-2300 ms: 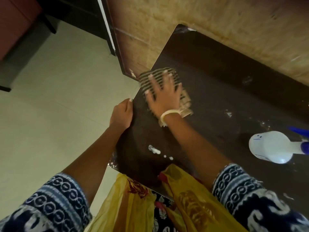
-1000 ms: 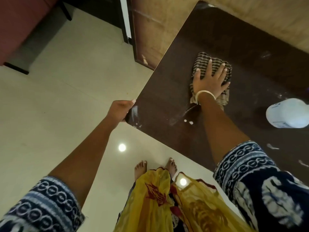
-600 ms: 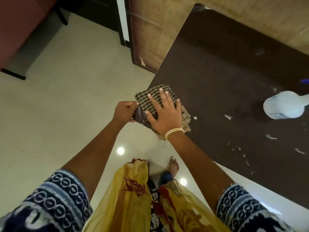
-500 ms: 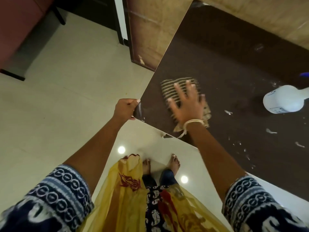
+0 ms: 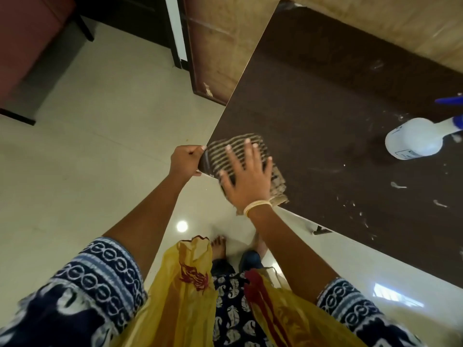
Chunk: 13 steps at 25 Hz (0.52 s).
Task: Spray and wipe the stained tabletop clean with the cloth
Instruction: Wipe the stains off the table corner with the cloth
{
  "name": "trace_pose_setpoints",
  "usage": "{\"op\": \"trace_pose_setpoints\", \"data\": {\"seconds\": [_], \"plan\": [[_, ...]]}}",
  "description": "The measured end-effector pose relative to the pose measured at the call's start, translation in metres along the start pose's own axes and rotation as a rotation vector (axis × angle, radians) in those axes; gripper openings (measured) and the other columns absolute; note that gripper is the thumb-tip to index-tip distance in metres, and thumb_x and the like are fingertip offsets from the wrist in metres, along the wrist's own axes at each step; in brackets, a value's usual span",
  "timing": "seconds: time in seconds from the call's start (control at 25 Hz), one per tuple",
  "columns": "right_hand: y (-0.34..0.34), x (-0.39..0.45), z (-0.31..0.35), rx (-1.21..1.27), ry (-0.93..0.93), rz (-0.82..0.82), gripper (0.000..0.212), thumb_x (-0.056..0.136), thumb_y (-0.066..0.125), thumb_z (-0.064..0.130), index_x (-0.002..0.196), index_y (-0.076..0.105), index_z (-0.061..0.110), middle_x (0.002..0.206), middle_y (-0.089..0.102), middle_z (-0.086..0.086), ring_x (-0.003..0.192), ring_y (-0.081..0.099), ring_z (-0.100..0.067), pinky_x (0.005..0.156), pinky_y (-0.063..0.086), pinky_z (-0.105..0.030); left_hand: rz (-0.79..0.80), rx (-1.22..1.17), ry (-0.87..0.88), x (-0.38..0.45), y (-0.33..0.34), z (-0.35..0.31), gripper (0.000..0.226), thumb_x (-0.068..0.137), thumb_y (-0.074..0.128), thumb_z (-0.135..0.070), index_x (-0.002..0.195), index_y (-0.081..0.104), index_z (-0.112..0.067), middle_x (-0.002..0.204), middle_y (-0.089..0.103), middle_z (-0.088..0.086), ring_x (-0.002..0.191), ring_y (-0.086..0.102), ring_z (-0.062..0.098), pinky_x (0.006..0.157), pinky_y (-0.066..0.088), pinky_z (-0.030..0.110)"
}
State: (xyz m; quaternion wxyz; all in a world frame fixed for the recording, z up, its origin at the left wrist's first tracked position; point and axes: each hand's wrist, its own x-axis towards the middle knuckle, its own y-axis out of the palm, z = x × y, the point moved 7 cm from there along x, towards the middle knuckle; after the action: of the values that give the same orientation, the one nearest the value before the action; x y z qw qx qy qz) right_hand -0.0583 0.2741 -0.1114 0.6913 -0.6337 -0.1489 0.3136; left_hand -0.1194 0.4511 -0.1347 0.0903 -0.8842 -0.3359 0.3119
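Observation:
The dark brown tabletop [image 5: 313,101] carries white smears and flecks along its right side. A striped beige and dark cloth [image 5: 233,151] lies at the table's near left corner. My right hand [image 5: 246,179] presses flat on the cloth with its fingers spread. My left hand [image 5: 186,160] grips the corner edge of the table beside the cloth. A white spray bottle [image 5: 413,139] with a blue nozzle lies on its side at the right of the table, away from both hands.
A pale tiled floor [image 5: 87,146] spreads to the left and under the table. A wooden panel wall [image 5: 225,41] stands behind the table. Dark furniture [image 5: 32,46] sits at the far left. My bare feet and yellow scarf are below.
My right hand has slid the cloth back toward the near left corner, close to my left hand. The left hand has kept its hold on the table's corner.

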Motion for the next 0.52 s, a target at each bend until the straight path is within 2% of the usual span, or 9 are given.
{"op": "trace_pose_setpoints", "data": {"seconds": [0.08,0.16,0.28,0.36,0.44,0.52], "plan": [[0.001,-0.007,0.003,-0.024,-0.167,0.051,0.062,0.095,0.021,0.065,0.151,0.016,0.041,0.163,0.009,-0.004,0.150,0.008,-0.026,0.117,0.009,-0.060,-0.006,0.029,0.001,-0.001,0.001,-0.002,0.019,0.096,0.058,-0.023,0.095,0.073,-0.011,0.087,0.065,0.009,0.079,0.064,0.026,0.043,0.055,0.024],[-0.009,0.003,-0.024,-0.006,-0.191,0.035,0.061,0.094,0.023,0.067,0.150,0.017,0.044,0.163,0.009,0.001,0.150,0.009,-0.022,0.117,0.011,-0.059,-0.004,0.054,0.030,-0.002,0.001,-0.005,0.019,0.096,0.059,-0.023,0.095,0.073,-0.011,0.088,0.065,0.010,0.079,0.062,0.027,0.042,0.055,0.023],[-0.027,0.016,-0.113,0.024,0.134,-0.039,0.061,0.094,0.028,0.065,0.150,0.015,0.046,0.163,0.008,0.003,0.150,0.008,-0.020,0.117,0.009,-0.057,-0.016,0.066,0.049,-0.003,-0.001,-0.005,0.020,0.096,0.059,-0.023,0.096,0.073,-0.010,0.087,0.064,0.009,0.078,0.059,0.025,0.041,0.054,0.024],[-0.034,0.013,-0.171,0.083,0.376,-0.055,0.063,0.094,0.025,0.063,0.152,0.012,0.042,0.164,0.004,-0.001,0.150,0.004,-0.023,0.119,0.008,-0.056,-0.032,0.069,0.039,-0.003,-0.002,-0.003,0.018,0.095,0.060,-0.024,0.094,0.073,-0.012,0.087,0.065,0.009,0.077,0.060,0.026,0.045,0.057,0.030],[-0.036,0.013,-0.187,0.101,0.532,-0.080,0.064,0.095,0.023,0.057,0.154,0.013,0.033,0.163,0.003,-0.009,0.150,0.003,-0.028,0.119,0.010,-0.055,-0.054,0.093,0.049,-0.004,-0.003,-0.005,0.017,0.094,0.060,-0.025,0.084,0.070,-0.017,0.083,0.064,0.011,0.075,0.060,0.026,0.050,0.059,0.038],[-0.033,0.020,-0.161,0.103,0.602,-0.102,0.067,0.094,0.027,0.050,0.155,0.014,0.026,0.162,0.002,-0.017,0.149,0.003,-0.034,0.118,0.010,-0.056,-0.058,0.107,0.045,-0.003,-0.001,-0.008,0.019,0.094,0.060,-0.025,0.080,0.068,-0.017,0.082,0.062,0.012,0.074,0.059,0.026,0.049,0.059,0.038]]}}
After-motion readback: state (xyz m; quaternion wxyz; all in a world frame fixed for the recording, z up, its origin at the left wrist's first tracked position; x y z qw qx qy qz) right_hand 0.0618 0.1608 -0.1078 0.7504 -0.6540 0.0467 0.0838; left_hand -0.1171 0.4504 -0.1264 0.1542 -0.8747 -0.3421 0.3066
